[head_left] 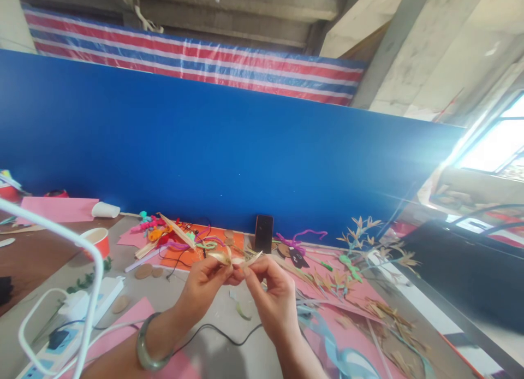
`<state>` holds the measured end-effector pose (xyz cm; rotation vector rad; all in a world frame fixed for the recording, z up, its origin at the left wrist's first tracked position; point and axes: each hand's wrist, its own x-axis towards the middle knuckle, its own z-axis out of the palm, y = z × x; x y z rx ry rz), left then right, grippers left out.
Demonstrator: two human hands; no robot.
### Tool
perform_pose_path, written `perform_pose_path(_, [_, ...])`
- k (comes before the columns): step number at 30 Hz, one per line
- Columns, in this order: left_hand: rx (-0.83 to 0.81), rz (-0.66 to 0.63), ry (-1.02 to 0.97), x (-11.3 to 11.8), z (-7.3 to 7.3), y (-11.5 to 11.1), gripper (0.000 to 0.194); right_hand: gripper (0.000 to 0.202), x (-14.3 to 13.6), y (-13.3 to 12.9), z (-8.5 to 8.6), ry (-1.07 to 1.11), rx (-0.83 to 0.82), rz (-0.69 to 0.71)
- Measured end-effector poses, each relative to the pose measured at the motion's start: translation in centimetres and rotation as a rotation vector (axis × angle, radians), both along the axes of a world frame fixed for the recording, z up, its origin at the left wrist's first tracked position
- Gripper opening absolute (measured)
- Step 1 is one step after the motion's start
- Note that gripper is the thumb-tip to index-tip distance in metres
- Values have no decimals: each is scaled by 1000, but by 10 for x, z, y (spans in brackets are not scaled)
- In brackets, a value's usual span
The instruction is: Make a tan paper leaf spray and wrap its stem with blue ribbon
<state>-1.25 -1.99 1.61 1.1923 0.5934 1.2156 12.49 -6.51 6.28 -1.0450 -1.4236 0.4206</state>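
Above the middle of the table, my left hand [204, 286] pinches a pale dried husk strip [223, 257], which looks folded or looped at that end. My right hand [273, 291] is closed on the strip's other end, and a pointed tip sticks up past its fingers. The fingertips nearly meet and hide the strip's middle. A green bangle [148, 343] circles my left wrist. Just below the hands, a small green leaf scrap [242, 312] lies on the grey tabletop [223, 341].
A dark phone [264, 234] stands against the blue partition [229, 149]. Colourful pipe cleaners [153, 229] lie at left, near a red paper cup [98, 242]. At right, dried husk flowers [364, 234] spread over pink paper [319, 280]. A white cable [97, 280] arches above a power strip [53, 346].
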Motion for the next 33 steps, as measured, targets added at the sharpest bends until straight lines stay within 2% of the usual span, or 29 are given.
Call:
perform_pose_path(6, [-20,-18,1,1,0,0,24,19,-2,2,-3,29,0,17])
perform_pose_path(15, [11,20,24,1,6,-3,23,20,-5,-2,3,27,-7,-1])
perform_pose_path(26, [365,206,184,0,16,-12,18,20,-1,1,-6,-10,-39,40])
perform_pose_path(33, [448,296,189,-1,13,-11,13,20,-3,0,-3,-34,-55,2])
